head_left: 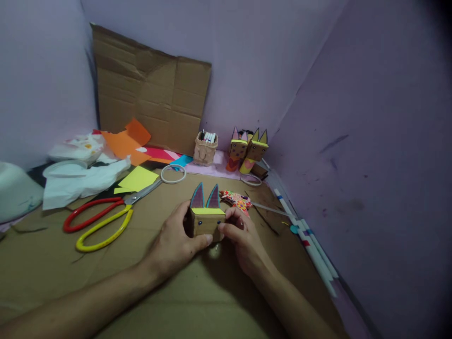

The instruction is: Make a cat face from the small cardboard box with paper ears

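Note:
A small cardboard box head [207, 226] is held up above the cardboard-covered table. It has two purple pointed ears edged in blue, a yellow strip along its top edge and two dark eyes. My left hand [181, 235] wraps its left side, thumb across the lower front. On the other side, my right hand [243, 238] grips the right edge, with a fingertip by the right eye. Just behind my right hand lies a flower-patterned piece [237, 200]. Scissors [130, 200] with one red and one yellow handle lie open to the left.
Two finished-looking eared figures [238, 149] stand at the back beside a cardboard cup [205, 148] of markers. White-barrelled markers [316, 254] line the right edge by the wall. Orange paper [123, 141], yellow paper [137, 179] and white tissue [88, 181] lie at the left. A tape ring [173, 173] rests near the scissors.

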The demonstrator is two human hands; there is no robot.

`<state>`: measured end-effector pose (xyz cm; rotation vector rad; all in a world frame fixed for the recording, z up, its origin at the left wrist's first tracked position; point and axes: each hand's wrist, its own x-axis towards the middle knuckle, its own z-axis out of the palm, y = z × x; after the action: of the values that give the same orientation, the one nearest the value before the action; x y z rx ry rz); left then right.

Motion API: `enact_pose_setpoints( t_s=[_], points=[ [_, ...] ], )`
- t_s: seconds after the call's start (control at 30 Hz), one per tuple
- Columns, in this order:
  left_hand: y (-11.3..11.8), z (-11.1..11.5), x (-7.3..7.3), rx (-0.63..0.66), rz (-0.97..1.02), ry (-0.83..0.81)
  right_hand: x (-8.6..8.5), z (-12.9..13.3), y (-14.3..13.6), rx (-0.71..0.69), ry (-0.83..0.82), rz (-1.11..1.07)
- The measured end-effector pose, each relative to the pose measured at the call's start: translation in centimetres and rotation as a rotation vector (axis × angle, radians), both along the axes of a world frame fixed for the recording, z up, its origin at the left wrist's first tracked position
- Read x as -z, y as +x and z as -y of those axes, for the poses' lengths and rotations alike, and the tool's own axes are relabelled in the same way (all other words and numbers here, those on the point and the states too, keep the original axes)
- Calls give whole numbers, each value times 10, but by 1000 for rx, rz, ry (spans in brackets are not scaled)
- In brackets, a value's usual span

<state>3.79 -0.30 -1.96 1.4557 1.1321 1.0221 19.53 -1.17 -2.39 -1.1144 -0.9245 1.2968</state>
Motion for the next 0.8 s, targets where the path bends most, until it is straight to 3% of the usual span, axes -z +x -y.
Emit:
enact_pose_setpoints(
  t_s=[0.8],
  points=[
    [0, 1, 0, -17, -34, 27, 0, 1, 0, -11, -8, 6]
  ],
)
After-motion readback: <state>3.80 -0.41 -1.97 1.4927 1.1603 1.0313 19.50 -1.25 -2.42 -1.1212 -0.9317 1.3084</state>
